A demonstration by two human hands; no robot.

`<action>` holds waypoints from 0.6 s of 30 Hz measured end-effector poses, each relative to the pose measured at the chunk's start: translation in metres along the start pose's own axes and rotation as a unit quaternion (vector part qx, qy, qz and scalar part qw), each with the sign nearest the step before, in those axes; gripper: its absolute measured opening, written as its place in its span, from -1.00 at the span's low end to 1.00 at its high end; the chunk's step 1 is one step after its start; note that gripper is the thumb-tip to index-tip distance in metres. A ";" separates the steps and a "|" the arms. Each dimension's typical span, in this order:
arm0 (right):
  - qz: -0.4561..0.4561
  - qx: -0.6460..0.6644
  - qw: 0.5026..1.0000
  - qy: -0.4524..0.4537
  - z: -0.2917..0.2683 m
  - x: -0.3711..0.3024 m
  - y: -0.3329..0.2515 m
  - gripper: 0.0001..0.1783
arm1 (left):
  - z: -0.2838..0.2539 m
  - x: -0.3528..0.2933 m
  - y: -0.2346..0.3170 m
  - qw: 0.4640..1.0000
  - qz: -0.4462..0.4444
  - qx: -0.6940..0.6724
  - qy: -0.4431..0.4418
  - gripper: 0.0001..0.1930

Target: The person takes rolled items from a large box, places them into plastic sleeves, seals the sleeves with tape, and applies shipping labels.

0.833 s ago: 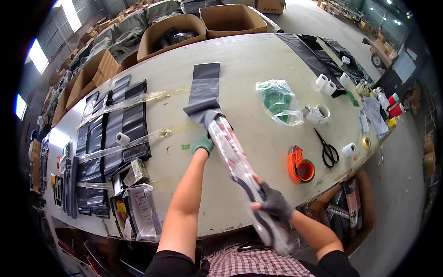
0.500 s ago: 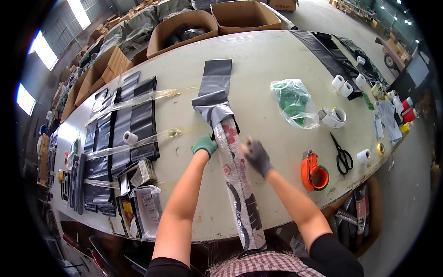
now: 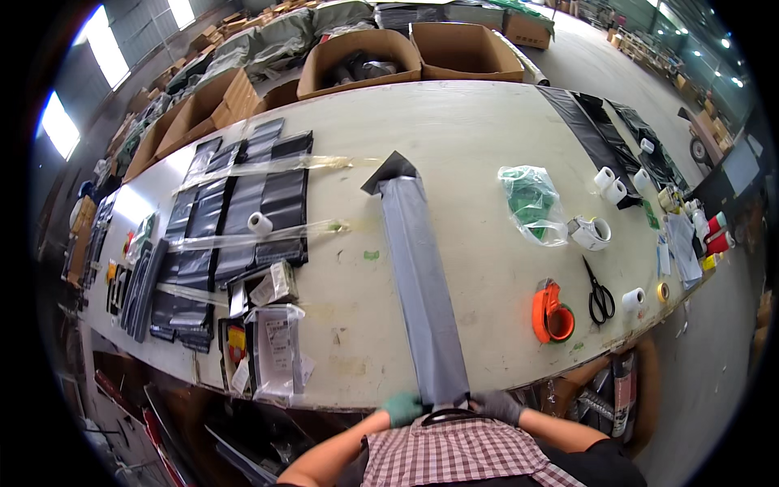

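A: Start closest in. What are the hands doing?

B: Both are at the table's near edge (image 3: 349,403). The left hand (image 3: 403,408), in a green glove, and the right hand (image 3: 497,406), in a dark grey glove, each grip a near corner of the long grey bag (image 3: 422,276), fingers curled closed on it. The bag lies flat on the table, running straight away from the person, with its far end folded into a dark pointed flap.

A: How would you handle this step well?

B: I'd judge it wants even tension: both hands level, pulling squarely, so the bag stays straight and free of creases. A skewed pull could swing the far end toward the taped-down rows.

A: What's beside it?

B: To the right, near the edge, an orange tape dispenser (image 3: 553,313), then black scissors (image 3: 600,294) and a small white roll (image 3: 632,299), all apart from the bag. To the left, clear packets with printed inserts (image 3: 274,345) lie near the edge.

A: And further out?

B: A clear bag of green items (image 3: 531,203) and a roll of tape (image 3: 590,233) on the right. On the left, dark flat bags (image 3: 243,207) lie in rows under strips of clear tape, a white roll (image 3: 260,223) resting on them. At the far side, open cardboard boxes (image 3: 361,57) stand against the table.
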State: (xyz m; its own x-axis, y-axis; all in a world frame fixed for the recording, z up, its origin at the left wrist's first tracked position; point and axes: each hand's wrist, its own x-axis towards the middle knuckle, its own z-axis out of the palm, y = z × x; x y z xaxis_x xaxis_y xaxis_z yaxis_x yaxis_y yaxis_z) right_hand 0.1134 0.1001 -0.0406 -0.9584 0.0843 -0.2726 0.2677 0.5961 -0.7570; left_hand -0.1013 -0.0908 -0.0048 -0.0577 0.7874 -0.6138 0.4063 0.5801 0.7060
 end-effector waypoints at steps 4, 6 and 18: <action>0.130 0.207 0.963 0.117 -0.079 0.081 -0.062 -0.72 | -0.081 0.015 0.032 0.951 -0.067 -0.233 0.190 -0.65; 0.063 0.038 0.980 0.187 -0.095 0.103 -0.073 -0.74 | -0.080 0.026 0.009 0.947 -0.005 -0.128 0.295 -0.68; 0.077 -0.068 0.971 0.216 -0.062 0.087 -0.083 -0.83 | -0.050 -0.039 -0.029 0.984 -0.028 -0.055 0.166 -0.61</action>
State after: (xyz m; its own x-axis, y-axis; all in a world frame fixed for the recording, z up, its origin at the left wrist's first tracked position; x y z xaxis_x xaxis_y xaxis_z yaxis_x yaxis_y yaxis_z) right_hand 0.0015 0.1074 0.0355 -0.8679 0.4904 -0.0796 0.4239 0.6474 -0.6334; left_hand -0.1560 -0.1276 0.0164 -0.3801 0.7675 -0.5162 0.2945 0.6294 0.7191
